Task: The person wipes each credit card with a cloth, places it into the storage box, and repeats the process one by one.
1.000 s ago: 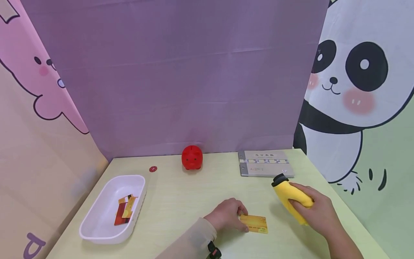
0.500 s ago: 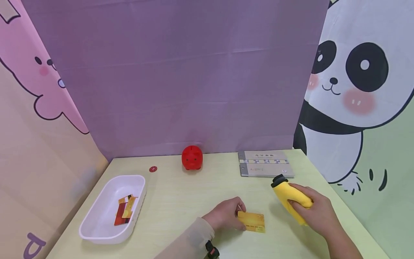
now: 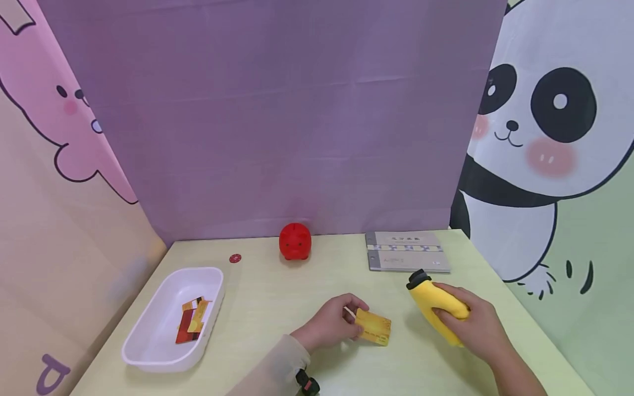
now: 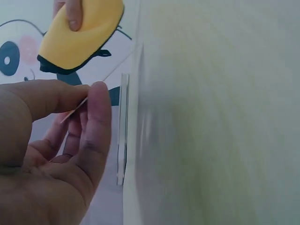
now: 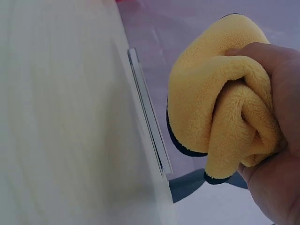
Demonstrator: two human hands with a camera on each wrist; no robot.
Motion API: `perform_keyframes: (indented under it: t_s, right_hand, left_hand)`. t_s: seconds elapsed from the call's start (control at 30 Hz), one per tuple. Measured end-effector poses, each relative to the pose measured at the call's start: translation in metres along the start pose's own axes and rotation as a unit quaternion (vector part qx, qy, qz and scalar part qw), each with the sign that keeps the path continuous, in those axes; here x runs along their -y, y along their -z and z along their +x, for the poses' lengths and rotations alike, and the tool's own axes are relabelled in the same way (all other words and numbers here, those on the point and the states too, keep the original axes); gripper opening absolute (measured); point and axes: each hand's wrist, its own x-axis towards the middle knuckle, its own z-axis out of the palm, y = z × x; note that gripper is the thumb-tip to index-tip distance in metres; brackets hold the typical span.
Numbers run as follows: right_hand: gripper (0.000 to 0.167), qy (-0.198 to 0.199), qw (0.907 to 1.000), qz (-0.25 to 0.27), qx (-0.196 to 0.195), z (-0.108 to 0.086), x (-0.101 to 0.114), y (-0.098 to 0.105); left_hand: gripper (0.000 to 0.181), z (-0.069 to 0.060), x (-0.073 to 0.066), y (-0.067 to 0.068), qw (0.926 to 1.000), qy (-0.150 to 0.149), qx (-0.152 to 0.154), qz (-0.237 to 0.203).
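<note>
My left hand (image 3: 333,323) pinches a golden bank card (image 3: 374,327) by its left edge, between thumb and fingers. The card is tilted and off the table; in the left wrist view its thin edge (image 4: 74,111) shows between thumb and fingertips. To the right, my right hand (image 3: 477,324) grips a bunched yellow cloth (image 3: 436,308) with dark edging, held above the table. Seen from the right wrist, the folded plush cloth (image 5: 201,103) bulges out of the hand, which hides part of it.
At the left stands a white plastic tray (image 3: 141,324) with several red and golden cards (image 3: 187,327) in it. A red piggy bank (image 3: 294,242), a small red disc (image 3: 235,258) and a grey booklet (image 3: 408,252) lie along the table's back.
The left hand has lifted the bank card off the table, drawing it left and tilting it. The right hand with the cloth has shifted slightly left.
</note>
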Motion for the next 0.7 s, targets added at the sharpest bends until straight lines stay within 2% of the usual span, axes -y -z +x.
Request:
perform_keyframes:
  t_s: [0.1,0.33,0.53,0.7]
  right_hand:
    - [0.054,0.01,0.9998,0.011,0.015,0.002,0.005,-0.007]
    - [0.054,0.038,0.9979,0.031,0.043,0.007,0.024,-0.023]
    - [0.055,0.068,0.9949,0.049,0.056,0.009,0.036,-0.035]
    - [0.057,0.097,0.992,0.063,0.051,0.012,0.048,-0.042]
  left_hand:
    - [0.04,-0.006,0.001,0.01,0.999,-0.011,-0.008,-0.043]
    - [0.039,-0.024,0.003,0.034,0.9962,-0.055,-0.017,-0.065]
    - [0.043,-0.043,0.006,0.049,0.9917,-0.063,-0.042,-0.104]
    - [0.045,-0.059,0.013,0.059,0.9888,-0.054,-0.048,-0.131]
